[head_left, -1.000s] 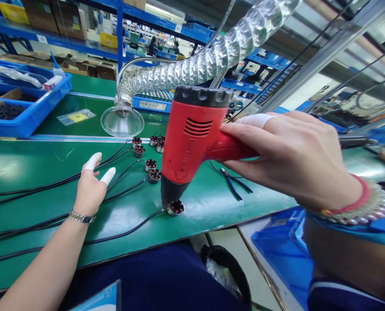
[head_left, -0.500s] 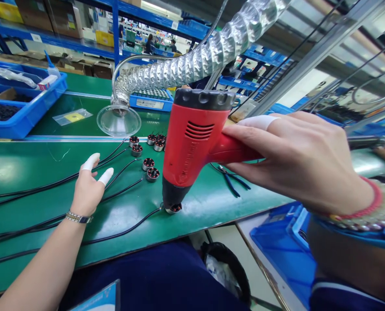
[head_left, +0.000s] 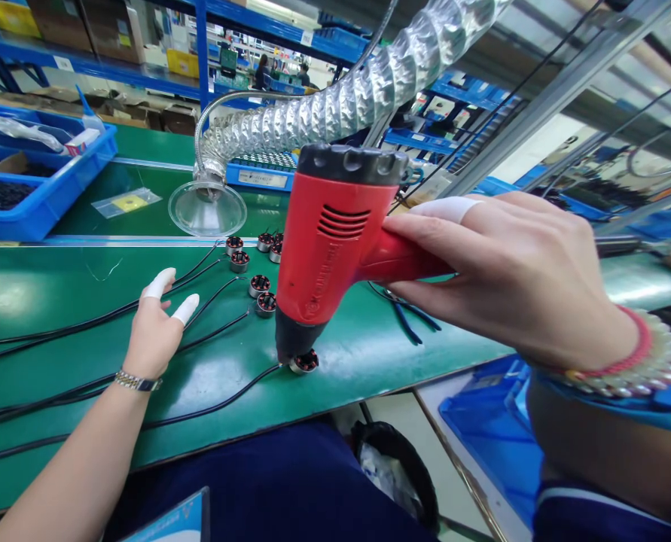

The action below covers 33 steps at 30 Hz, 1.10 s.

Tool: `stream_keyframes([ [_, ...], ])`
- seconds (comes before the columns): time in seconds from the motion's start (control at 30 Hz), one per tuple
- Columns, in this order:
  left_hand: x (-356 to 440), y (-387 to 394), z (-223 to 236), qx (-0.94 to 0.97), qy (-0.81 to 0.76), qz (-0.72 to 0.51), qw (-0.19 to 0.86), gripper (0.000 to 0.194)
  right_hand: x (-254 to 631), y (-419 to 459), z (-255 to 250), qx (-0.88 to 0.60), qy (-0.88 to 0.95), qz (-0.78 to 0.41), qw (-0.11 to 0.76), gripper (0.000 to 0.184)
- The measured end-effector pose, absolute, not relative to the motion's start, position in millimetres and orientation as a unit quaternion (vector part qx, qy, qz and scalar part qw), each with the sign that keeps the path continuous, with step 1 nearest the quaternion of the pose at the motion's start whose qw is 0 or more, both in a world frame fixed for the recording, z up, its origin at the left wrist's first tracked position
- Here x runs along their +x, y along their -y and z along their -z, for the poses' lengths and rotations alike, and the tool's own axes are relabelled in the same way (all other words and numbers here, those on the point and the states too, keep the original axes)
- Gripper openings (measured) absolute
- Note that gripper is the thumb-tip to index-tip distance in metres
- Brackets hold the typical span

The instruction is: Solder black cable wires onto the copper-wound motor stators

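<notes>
Green workbench mat (head_left: pixel 41 301) fills the foreground, with blue factory shelving behind. Far left, a blue tray (head_left: pixel 47 218) holds dark parts, and a clear hood (head_left: pixel 207 214) hangs from a silver duct (head_left: pixel 358 113). Left hand (head_left: pixel 151 339) lies open on the mat, fingers spread, 2 fingertips taped, holding nothing, beside long black cables (head_left: pixel 211 404). Those cables run to a loose cluster of small motors (head_left: pixel 259 286). At center, a red heat gun (head_left: pixel 327 256) stands slightly tilted, its black nozzle right at 1 motor (head_left: pixel 305 362) near the mat's front edge; whether they touch is hard to tell. Blue-handled pliers (head_left: pixel 408 316) lie just beyond. Right hand (head_left: pixel 510 278) wraps firmly around the gun's handle. Nothing shows whether the other motors have been heated.
</notes>
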State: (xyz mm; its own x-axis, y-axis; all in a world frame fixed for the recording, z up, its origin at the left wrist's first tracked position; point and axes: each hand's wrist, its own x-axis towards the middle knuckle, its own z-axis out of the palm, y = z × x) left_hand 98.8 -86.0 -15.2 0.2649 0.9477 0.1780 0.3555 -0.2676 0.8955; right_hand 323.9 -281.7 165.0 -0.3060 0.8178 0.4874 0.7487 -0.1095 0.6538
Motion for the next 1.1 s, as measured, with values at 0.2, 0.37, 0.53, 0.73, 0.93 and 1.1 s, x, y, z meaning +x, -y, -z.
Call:
stream_keyframes([
  [0.2, 101.4, 89.9, 14.4, 0.705, -0.450, -0.388, 0.387, 0.059, 330.4, 259.7, -159.8, 0.588, -0.653, -0.477, 0.029, 0.033],
  [0.37, 99.9, 93.8, 10.3, 0.704, -0.441, -0.400, 0.388, 0.058, 338.3, 226.3, -153.0, 0.645, -0.624, -0.440, 0.035, 0.037],
  [0.53, 99.7, 99.6, 7.7, 0.705, -0.438, -0.398, 0.392, 0.055, 346.6, 178.4, -144.0, 0.654, -0.626, -0.425, -0.009, 0.038],
  [0.73, 100.8, 103.4, 5.5, 0.720, -0.429, -0.386, 0.385, 0.053, 351.9, 110.9, -130.1, 0.682, -0.606, -0.405, -0.058, 0.039],
  [0.93, 99.6, 103.9, 2.3, 0.724, -0.436, -0.373, 0.384, 0.053, 365.1, 88.3, -131.5, 0.698, -0.574, -0.426, -0.035, 0.036],
  [1.1, 99.3, 104.1, 2.9, 0.725, -0.435, -0.374, 0.381, 0.053, 375.4, 127.6, -140.3, 0.699, -0.570, -0.431, 0.000, 0.033],
])
